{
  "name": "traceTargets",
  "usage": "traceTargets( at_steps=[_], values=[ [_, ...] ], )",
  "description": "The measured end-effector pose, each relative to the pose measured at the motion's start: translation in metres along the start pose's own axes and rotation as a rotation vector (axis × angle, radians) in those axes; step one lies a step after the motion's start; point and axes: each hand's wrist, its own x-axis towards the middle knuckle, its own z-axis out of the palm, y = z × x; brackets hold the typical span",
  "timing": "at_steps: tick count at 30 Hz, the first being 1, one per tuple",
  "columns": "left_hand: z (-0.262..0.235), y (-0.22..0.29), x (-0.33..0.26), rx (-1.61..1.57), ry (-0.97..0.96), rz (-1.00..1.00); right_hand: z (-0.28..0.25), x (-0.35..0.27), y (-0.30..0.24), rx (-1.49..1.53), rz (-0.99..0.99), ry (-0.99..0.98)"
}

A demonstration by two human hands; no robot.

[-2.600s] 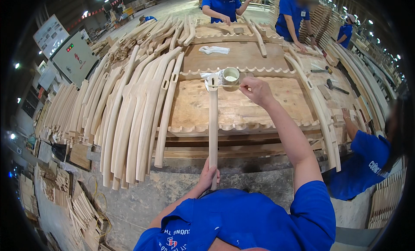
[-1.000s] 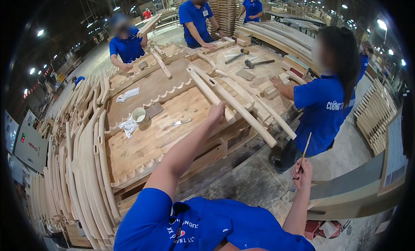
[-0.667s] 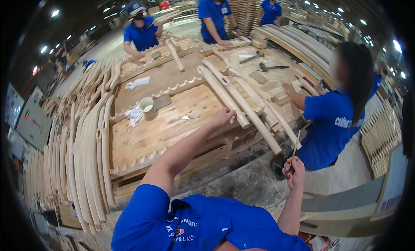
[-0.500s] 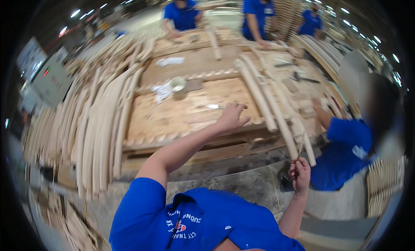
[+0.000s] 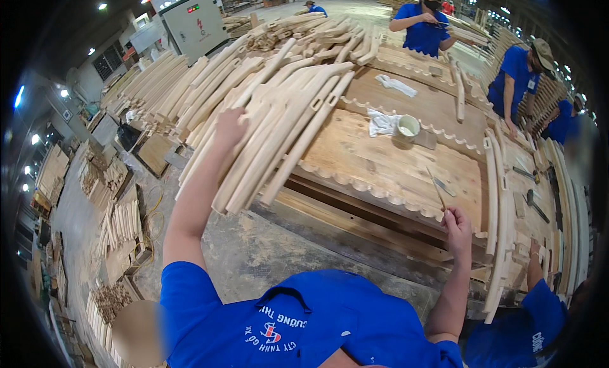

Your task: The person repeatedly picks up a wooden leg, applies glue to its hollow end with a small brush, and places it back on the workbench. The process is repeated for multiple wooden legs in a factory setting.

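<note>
My left hand (image 5: 229, 126) reaches out over a big pile of curved, pale wooden chair legs (image 5: 266, 108) and rests on one of them, fingers on the wood. My right hand (image 5: 457, 223) is at the near edge of the wooden workbench (image 5: 393, 162) and pinches a thin wooden stick (image 5: 436, 189) that points up and away. A white cup (image 5: 408, 126) stands on the bench beside a white rag (image 5: 382, 122).
Other people in blue shirts work at the far bench (image 5: 424, 25) and at the right (image 5: 523, 76); another stands close at my lower right (image 5: 539, 304). Long wooden parts (image 5: 498, 197) lie along the bench's right side. More stacked parts lie on the floor at left (image 5: 120, 222).
My view has swung left toward the pile of legs. My left hand left the bench top and now lies on the pile. My right hand still holds the thin stick.
</note>
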Motion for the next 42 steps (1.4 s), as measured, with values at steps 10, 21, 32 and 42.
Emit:
traceTargets(
  at_steps=[10, 21, 32, 42],
  values=[
    [-0.023, -0.157, 0.054, 0.398, -0.058, -0.343, 0.049, 0.099, -0.057, -0.987, -0.061, 0.231],
    [0.002, -0.191, 0.193, 0.417, -0.067, -0.275, 0.073, 0.179, -0.068, -1.405, 0.097, 0.313],
    [0.021, -0.186, 0.233, 0.496, -0.082, -0.436, 0.102, 0.239, -0.072, -1.921, -0.024, 0.272],
    [0.012, -0.197, 0.226, 0.206, -0.128, -0.358, 0.087, 0.247, -0.086, -1.756, -0.040, 0.067]
  ],
)
